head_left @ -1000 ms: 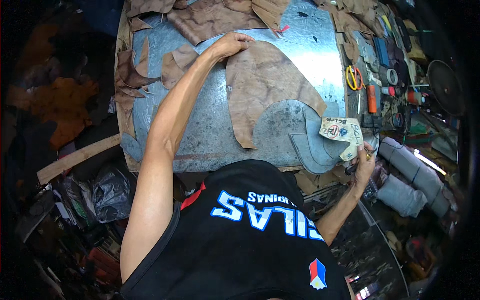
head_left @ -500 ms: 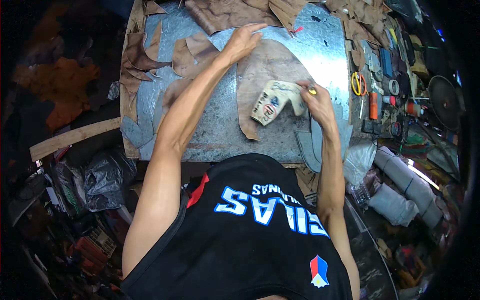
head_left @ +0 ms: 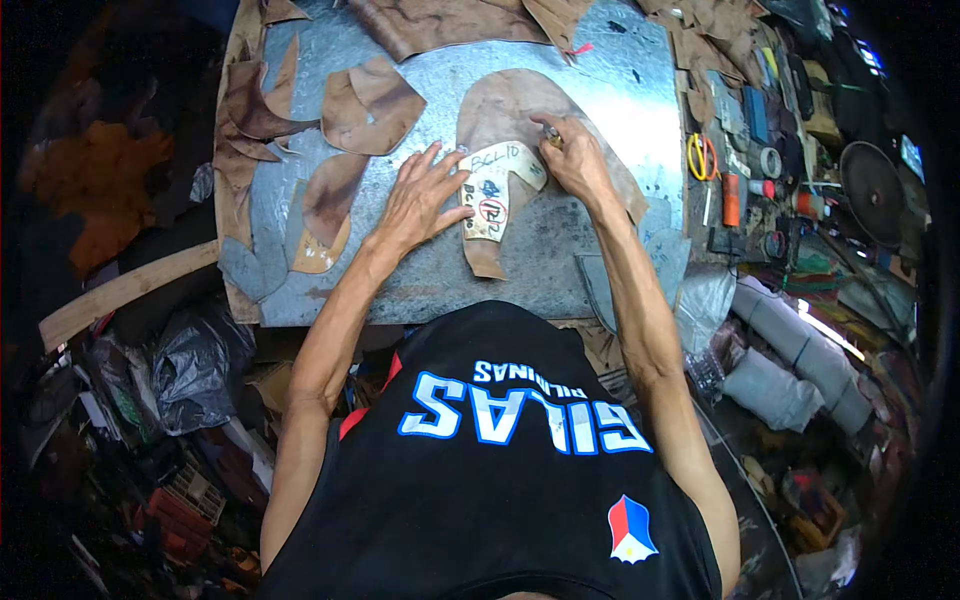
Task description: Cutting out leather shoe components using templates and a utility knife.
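A cream pattern template (head_left: 483,212) with handwritten marks lies flat on a brown leather piece (head_left: 500,105). Along the template's left edge rests my left hand (head_left: 412,205), open, its fingers spread and the tips touching the template and leather. My right hand (head_left: 578,162) is closed round a small tool with a yellowish part (head_left: 553,136), just off the template's upper right end. Most of that tool is hidden in my fingers, so its exact kind does not show.
The metal-topped table (head_left: 400,270) carries more leather: a large brown sheet (head_left: 450,25) at the far edge and cut pieces (head_left: 370,105) at left. Along the right side lie yellow-orange scissors (head_left: 702,157), an orange cylinder (head_left: 730,200) and tape rolls. A wooden plank (head_left: 130,290) juts out left.
My left hand has come back from the far leather sheet to the template. The template, earlier tilted in my right hand, now lies flat; my right hand has let it go and moved up and left.
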A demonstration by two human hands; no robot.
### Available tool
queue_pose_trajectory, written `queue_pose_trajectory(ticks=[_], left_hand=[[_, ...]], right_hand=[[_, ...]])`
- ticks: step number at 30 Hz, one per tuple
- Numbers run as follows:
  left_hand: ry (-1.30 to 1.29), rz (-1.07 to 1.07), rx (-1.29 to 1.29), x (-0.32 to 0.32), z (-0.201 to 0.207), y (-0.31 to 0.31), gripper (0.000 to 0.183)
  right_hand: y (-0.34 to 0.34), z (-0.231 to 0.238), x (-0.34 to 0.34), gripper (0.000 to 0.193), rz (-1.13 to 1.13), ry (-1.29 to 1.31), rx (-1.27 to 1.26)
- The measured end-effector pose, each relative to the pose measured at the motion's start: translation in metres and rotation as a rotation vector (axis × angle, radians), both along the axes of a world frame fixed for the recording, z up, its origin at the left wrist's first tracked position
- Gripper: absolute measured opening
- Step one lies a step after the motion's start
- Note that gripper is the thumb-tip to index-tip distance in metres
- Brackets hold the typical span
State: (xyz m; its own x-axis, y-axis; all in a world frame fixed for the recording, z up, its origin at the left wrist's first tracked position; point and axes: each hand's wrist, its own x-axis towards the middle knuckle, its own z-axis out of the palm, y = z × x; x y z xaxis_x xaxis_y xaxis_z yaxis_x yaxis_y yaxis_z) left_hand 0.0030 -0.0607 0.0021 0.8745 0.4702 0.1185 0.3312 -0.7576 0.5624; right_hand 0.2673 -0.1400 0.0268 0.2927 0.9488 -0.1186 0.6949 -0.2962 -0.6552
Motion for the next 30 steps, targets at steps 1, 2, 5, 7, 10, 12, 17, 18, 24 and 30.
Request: queue_pose_trajectory(ticks=[1, 2, 5, 7, 10, 12, 17, 18, 24, 30], left_hand=[[0.007, 0.015, 0.032, -0.001, 0.000, 0.000, 0.054], [-0.002, 0.019, 0.039, -0.002, -0.002, -0.001, 0.053], [-0.015, 0.022, 0.051, -0.004, -0.004, -0.005, 0.053], [-0.031, 0.025, 0.061, -0.003, -0.008, -0.008, 0.051], [-0.033, 0.034, 0.068, -0.005, -0.009, -0.012, 0.052], [-0.011, 0.038, 0.049, -0.007, -0.007, -0.014, 0.056], [0.005, 0.034, 0.044, -0.011, -0.009, -0.014, 0.058], [0.010, 0.035, 0.042, -0.011, -0.010, -0.014, 0.059], [-0.003, 0.051, 0.057, -0.009, -0.015, -0.013, 0.067], [-0.211, 0.097, -0.067, -0.011, -0.022, -0.014, 0.089]], right_hand=[[-0.008, 0.002, 0.000, 0.034, -0.002, -0.084, 0.055], [-0.019, 0.005, -0.001, 0.036, 0.028, -0.080, -0.004], [-0.051, 0.021, -0.010, 0.044, 0.078, -0.146, -0.180], [-0.060, 0.011, -0.009, 0.050, 0.067, -0.169, -0.184], [-0.061, 0.005, -0.007, 0.046, 0.054, -0.190, -0.143], [-0.059, 0.002, -0.009, 0.042, 0.047, -0.158, -0.125], [-0.059, -0.003, -0.009, 0.040, 0.043, -0.136, -0.101], [-0.059, -0.003, -0.009, 0.039, 0.044, -0.139, -0.089], [-0.057, -0.001, -0.007, 0.039, 0.035, -0.145, -0.090], [-0.056, 0.002, -0.006, 0.039, 0.048, -0.168, -0.096]])
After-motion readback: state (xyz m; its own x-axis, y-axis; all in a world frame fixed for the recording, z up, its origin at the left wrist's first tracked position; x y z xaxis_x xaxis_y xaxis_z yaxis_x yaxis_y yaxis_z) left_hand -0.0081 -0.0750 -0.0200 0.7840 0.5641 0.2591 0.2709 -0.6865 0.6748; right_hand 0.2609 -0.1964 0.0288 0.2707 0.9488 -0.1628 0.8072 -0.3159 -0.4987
